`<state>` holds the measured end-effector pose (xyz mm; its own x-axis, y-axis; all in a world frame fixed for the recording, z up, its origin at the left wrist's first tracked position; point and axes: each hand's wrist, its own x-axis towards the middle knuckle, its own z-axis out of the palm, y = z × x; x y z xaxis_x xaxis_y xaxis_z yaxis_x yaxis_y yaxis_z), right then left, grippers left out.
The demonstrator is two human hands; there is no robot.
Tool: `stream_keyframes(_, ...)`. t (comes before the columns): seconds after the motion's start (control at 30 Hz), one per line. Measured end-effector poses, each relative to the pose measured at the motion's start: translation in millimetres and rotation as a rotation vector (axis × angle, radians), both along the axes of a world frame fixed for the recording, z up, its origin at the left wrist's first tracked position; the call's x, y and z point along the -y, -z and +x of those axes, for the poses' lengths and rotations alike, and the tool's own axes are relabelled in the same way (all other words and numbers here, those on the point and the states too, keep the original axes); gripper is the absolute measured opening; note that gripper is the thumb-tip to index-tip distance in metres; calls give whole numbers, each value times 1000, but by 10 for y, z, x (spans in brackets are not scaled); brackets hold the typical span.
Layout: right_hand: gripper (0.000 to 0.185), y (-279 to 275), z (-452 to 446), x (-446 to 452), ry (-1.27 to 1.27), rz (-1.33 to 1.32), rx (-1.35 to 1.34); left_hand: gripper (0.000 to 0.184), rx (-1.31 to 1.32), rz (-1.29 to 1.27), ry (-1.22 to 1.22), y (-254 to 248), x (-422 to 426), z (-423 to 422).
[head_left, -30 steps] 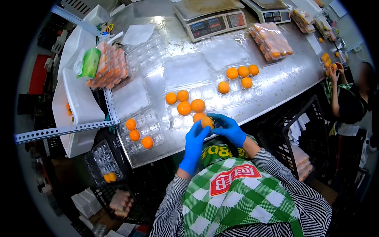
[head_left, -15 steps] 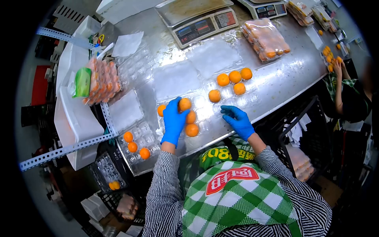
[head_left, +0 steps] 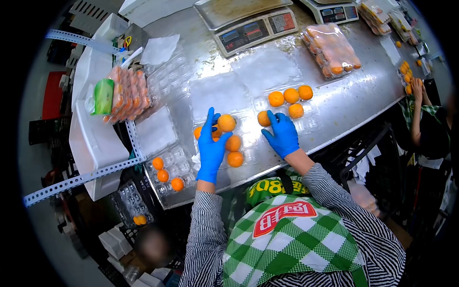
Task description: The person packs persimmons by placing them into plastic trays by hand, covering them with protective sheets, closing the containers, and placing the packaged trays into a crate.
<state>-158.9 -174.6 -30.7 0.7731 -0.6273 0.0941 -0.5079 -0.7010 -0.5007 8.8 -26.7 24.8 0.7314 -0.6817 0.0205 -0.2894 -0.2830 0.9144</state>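
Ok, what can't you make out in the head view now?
All in the head view:
Middle tray, pockets beneath the left hand: hidden by it.
Whether the right hand touches the orange beside it: fingers overlap.
Nearer scale, reading: too small.
Its pan: cut off by top edge.

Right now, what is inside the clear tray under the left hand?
Oranges show in the clear tray, with bare cells to their right. The left hand covers part of it; whatever lies directly beneath that hand cannot be seen.
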Motion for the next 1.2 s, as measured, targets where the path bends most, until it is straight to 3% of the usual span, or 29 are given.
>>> stream_keyframes(0.37, 57, 67, 141, 5, 69, -7, -131, 75, 296, 15, -36, -51, -90, -115)
stream_keyframes(0.47, 54, 112, 162, 4, 76, -27, -103, 67, 83, -75, -117, -177, -104, -181)
stream_keyframes(0.57, 51, 5, 164, -72, 27, -41, 88, 57, -714, -349, -202, -189, -171, -185)
stream_keyframes(0.6, 51, -78, 160, -102, 4, -44, 174, 54, -841, -430, -182, -195, -200, -198)
stream_keyframes(0.67, 52, -211, 199, -232, -85, 414, 403, 51, -1097, -589, -131, -215, -270, -258)
stream_keyframes(0.7, 57, -459, 220, -269, -116, 787, 364, 52, -1136, -601, -75, -232, -280, -288)
stream_keyframes(0.83, 68, -699, 354, -373, -329, 1294, 520, 55, -1224, -681, -53, -328, -277, -391)
stream_keyframes(0.93, 66, -767, 421, -465, -346, 1620, 609, 54, -1199, -624, -114, -341, -305, -418)
stream_keyframes(1.2, 51, -667, 455, -670, -84, 1505, 459, 49, -1077, -187, -266, -295, -546, -339)
